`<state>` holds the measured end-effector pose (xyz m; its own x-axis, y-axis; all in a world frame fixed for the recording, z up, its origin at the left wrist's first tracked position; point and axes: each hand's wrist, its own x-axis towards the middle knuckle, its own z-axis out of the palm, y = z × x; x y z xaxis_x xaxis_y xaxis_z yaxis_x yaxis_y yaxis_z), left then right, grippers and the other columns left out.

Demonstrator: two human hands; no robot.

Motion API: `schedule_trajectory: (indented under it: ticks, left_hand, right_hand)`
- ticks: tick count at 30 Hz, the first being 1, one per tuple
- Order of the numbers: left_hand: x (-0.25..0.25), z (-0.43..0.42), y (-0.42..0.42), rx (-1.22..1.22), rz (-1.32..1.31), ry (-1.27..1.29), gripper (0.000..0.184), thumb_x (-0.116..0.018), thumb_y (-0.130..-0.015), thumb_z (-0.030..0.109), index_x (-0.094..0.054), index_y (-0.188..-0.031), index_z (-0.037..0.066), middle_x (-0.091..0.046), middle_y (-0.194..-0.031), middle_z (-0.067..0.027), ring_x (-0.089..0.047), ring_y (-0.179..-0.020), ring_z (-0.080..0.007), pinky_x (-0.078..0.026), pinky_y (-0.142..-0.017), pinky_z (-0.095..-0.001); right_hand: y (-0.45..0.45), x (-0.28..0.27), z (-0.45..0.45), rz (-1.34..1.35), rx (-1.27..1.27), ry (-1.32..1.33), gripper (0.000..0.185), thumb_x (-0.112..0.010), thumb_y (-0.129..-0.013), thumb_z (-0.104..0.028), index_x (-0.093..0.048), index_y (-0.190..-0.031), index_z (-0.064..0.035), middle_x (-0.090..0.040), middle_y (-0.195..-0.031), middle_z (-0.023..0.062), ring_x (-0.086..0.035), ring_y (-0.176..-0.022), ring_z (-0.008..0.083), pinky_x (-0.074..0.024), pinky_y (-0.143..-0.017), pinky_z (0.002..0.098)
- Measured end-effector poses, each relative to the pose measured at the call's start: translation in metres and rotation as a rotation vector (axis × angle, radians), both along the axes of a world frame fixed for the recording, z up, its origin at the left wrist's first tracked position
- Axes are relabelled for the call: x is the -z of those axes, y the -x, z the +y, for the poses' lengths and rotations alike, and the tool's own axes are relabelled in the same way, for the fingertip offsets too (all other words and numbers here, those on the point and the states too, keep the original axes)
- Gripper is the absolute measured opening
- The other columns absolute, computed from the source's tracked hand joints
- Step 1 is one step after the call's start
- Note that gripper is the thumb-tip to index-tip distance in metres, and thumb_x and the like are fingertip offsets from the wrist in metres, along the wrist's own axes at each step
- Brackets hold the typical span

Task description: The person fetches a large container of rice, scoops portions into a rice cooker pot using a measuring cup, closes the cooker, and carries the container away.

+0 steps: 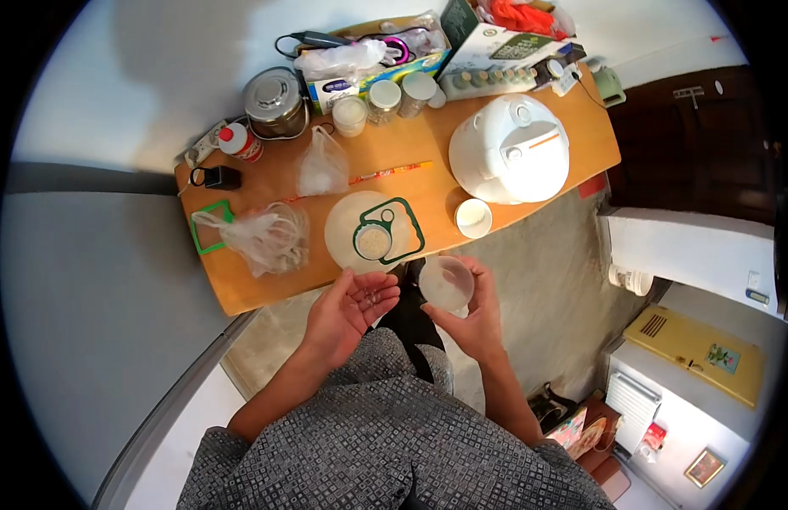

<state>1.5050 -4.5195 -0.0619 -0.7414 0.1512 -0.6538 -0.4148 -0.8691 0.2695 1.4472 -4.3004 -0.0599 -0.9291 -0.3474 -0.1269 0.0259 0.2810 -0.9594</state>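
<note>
My left hand [353, 308] is turned palm up at the table's front edge, its fingers stretched out. Small pale specks show on its fingers, too small to name. In my right hand [477, 316] is a translucent round plastic cup [446, 284], gripped around its side and tilted toward me. Just beyond my hands, a pale round lid-like disc [341, 228] lies on the table. Over it rests a dark green frame [419, 229] with a round container of whitish grains [374, 243]. A white cup [474, 218] stands near the edge, beyond my right hand.
On the wooden table [394, 180] stand a white rice cooker [509, 153], a metal pot [276, 104], lidded jars [384, 100], and plastic bags [271, 236]. Boxes [496, 51] line the wall. A grey panel [96, 314] borders the left side.
</note>
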Motion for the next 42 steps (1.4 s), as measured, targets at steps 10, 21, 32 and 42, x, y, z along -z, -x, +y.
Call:
schedule_trajectory:
  ticks: [10, 21, 32, 42]
  left_hand:
    - [0.016, 0.048, 0.004, 0.096, -0.158, -0.012, 0.046, -0.039, -0.106, 0.035, -0.062, -0.114, -0.004, -0.063, -0.121, -0.0193, -0.06, -0.114, -0.0292, -0.046, -0.105, -0.0433]
    - [0.062, 0.103, 0.033, 0.087, -0.282, 0.068, 0.043, -0.043, -0.105, 0.035, -0.062, -0.114, -0.003, -0.064, -0.118, -0.0183, -0.061, -0.112, -0.0277, -0.048, -0.102, -0.0397]
    - [0.106, 0.132, 0.053, 0.111, -0.336, 0.081, 0.038, -0.05, -0.102, 0.032, -0.061, -0.114, -0.003, -0.064, -0.116, -0.0169, -0.061, -0.11, -0.0264, -0.048, -0.101, -0.0391]
    - [0.248, 0.146, 0.067, -0.124, -0.546, 0.217, 0.023, -0.063, -0.097, 0.025, -0.059, -0.101, 0.003, -0.062, -0.093, -0.0067, -0.063, -0.088, -0.0167, -0.055, -0.084, -0.0294]
  right_hand:
    - [0.019, 0.156, 0.041, -0.163, 0.212, -0.443, 0.071, -0.086, -0.071, -0.027, -0.055, -0.129, -0.0023, -0.061, -0.116, 0.0153, -0.06, -0.103, 0.0265, -0.049, -0.087, 0.0366]
    - [0.055, 0.274, 0.036, 0.013, 0.181, -0.527, 0.072, -0.071, -0.078, -0.01, -0.038, -0.141, -0.0012, -0.056, -0.122, 0.0226, -0.054, -0.113, 0.0408, -0.0473, -0.093, 0.0454]
    - [0.089, 0.274, 0.118, -0.798, 0.98, 0.223, 0.054, -0.064, -0.093, -0.022, -0.045, -0.14, -0.002, -0.065, -0.105, 0.0115, -0.067, -0.088, 0.0211, -0.056, -0.071, 0.0314]
    - [0.113, 0.262, 0.122, -0.858, 0.683, 0.183, 0.036, -0.059, -0.086, -0.004, -0.051, -0.12, 0.0058, -0.065, -0.09, 0.0136, -0.067, -0.069, 0.0202, -0.0581, -0.063, 0.0305]
